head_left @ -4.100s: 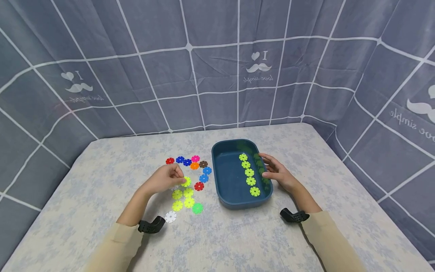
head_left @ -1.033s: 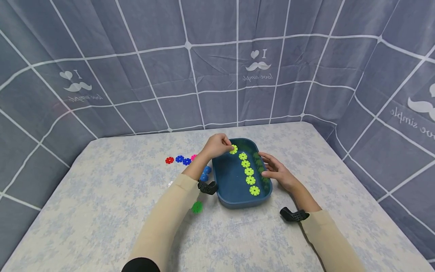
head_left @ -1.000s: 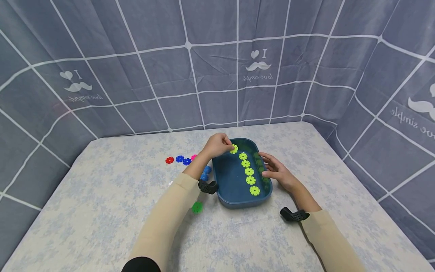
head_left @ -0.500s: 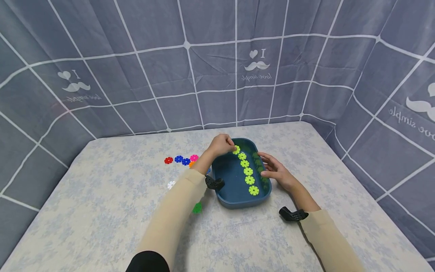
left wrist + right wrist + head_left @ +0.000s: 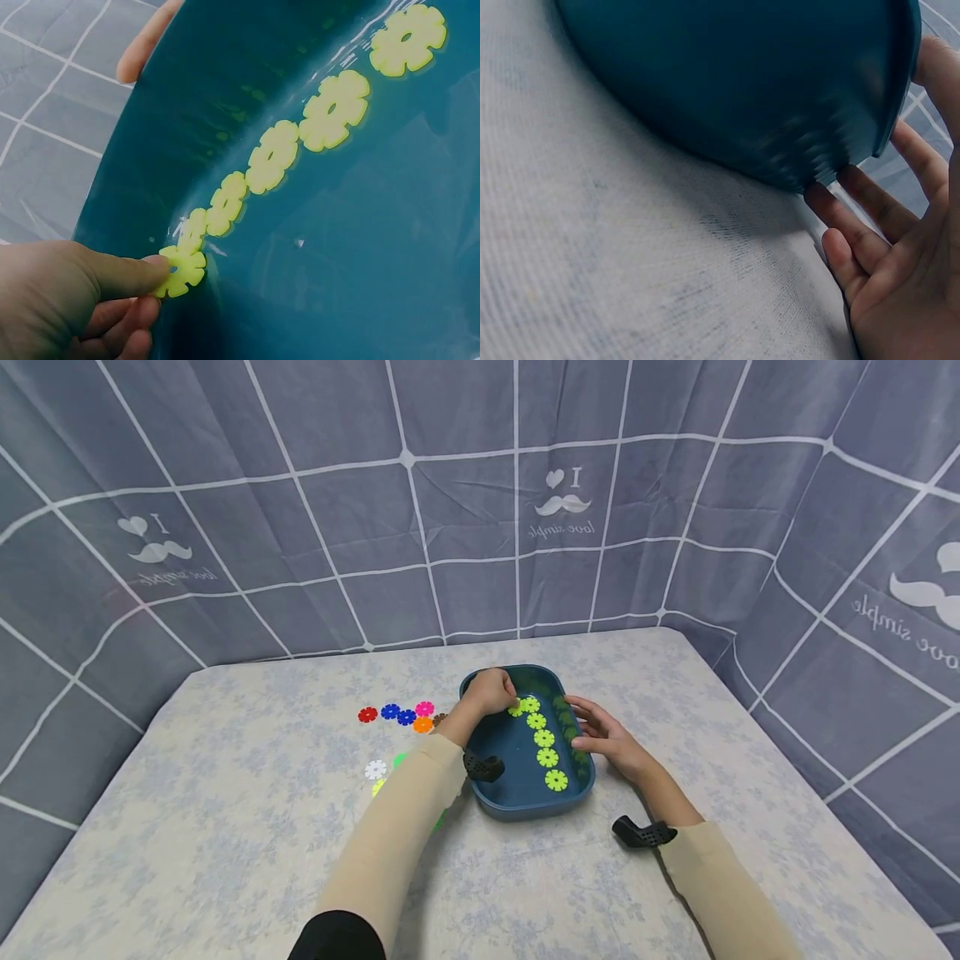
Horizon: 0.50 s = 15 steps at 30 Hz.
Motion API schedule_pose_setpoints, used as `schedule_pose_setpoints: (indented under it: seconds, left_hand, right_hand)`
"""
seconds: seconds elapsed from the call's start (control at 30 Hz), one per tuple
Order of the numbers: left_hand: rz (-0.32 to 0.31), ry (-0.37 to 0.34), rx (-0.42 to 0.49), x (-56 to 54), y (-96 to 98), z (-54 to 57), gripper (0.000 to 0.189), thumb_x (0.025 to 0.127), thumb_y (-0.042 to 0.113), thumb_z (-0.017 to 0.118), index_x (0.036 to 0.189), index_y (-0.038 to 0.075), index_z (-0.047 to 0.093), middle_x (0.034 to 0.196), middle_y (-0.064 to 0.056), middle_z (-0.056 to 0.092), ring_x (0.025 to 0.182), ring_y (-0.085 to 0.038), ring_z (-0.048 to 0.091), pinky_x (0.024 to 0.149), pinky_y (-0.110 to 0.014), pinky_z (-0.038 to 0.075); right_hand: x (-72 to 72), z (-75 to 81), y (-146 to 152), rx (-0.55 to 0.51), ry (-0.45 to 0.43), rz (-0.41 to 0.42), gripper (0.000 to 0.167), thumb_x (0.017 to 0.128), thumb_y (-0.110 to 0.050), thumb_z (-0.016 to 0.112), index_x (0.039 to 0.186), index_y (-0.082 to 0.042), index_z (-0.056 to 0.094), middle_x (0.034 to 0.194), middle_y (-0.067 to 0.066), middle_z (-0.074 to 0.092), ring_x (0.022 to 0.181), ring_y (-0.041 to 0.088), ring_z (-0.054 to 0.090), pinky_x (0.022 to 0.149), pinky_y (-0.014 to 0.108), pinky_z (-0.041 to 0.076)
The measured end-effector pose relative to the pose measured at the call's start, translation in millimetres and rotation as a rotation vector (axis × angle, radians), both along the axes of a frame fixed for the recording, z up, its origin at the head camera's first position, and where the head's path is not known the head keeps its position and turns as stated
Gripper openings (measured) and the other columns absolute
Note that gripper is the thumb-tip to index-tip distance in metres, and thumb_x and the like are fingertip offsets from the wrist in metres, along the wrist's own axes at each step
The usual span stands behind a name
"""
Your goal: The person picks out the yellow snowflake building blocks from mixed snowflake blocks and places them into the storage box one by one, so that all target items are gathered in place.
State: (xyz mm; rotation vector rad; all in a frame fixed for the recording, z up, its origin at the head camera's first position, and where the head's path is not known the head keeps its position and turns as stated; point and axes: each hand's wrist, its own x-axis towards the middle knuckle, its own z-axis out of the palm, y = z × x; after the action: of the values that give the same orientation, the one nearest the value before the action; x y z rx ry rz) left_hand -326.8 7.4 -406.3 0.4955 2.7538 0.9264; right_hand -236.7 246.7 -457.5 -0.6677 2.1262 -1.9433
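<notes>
My left hand (image 5: 491,691) is over the far left part of the dark teal plastic bin (image 5: 517,810). Between thumb and fingers it pinches a yellow-green snowflake disc (image 5: 181,271). In the left wrist view this disc overlaps the far end of a row of several matching discs, among them a near one (image 5: 409,39), lying on the bin's floor. My right hand (image 5: 609,742) touches the bin's right side. In the right wrist view its spread fingers (image 5: 847,225) rest against the outer wall, with the thumb near the rim.
Left of the bin lie more snowflake discs: a red one (image 5: 367,714), dark blue ones (image 5: 406,717), a pink one (image 5: 424,708), an orange one (image 5: 423,725) and a white one (image 5: 376,769). My left forearm hides part of this group. A grey curtain (image 5: 480,527) hangs behind the table.
My left hand picked up a yellow-green disc from the group on the table and carried it right into the bin. Lately it has lowered toward the row's far end. The right hand stays at the wall.
</notes>
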Motion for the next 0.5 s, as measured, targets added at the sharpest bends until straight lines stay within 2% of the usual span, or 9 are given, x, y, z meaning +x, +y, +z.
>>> schedule_pose_setpoints:
  seconds: [0.23, 0.33, 0.5]
  left_hand:
    - [0.007, 0.023, -0.069, 1.2, 2.3, -0.1, 0.012, 0.089, 0.015, 0.073, 0.083, 0.007, 0.065, 0.082, -0.004, 0.062, 0.07, -0.019, 0.058, 0.069, -0.035, 0.049]
    - [0.011, 0.026, -0.107, 1.0, 3.7, -0.9, 0.014, 0.09, 0.016, 0.072, 0.081, 0.008, 0.065, 0.079, -0.003, 0.062, 0.068, -0.018, 0.057, 0.068, -0.034, 0.049]
    - [0.014, 0.053, -0.169, -1.1, 5.5, -3.7, 0.029, 0.092, 0.016, 0.069, 0.066, 0.012, 0.058, 0.062, 0.0, 0.053, 0.057, -0.015, 0.05, 0.061, -0.031, 0.044]
  right_hand:
    - [-0.6, 0.1, -0.1, 0.002, 0.007, 0.002, 0.073, 0.091, -0.007, 0.061, 0.153, -0.001, 0.022, 0.151, 0.031, 0.022, 0.129, 0.052, 0.036, 0.091, 0.028, 0.047]
    - [-0.1, -0.1, 0.4, 0.007, 0.009, 0.001, 0.072, 0.092, -0.007, 0.061, 0.153, -0.002, 0.022, 0.152, 0.031, 0.022, 0.128, 0.049, 0.038, 0.091, 0.028, 0.047]
    - [-0.5, -2.4, 1.3, 0.022, -0.001, -0.013, 0.071, 0.092, -0.004, 0.059, 0.153, -0.004, 0.023, 0.152, 0.028, 0.024, 0.126, 0.041, 0.043, 0.091, 0.029, 0.047]
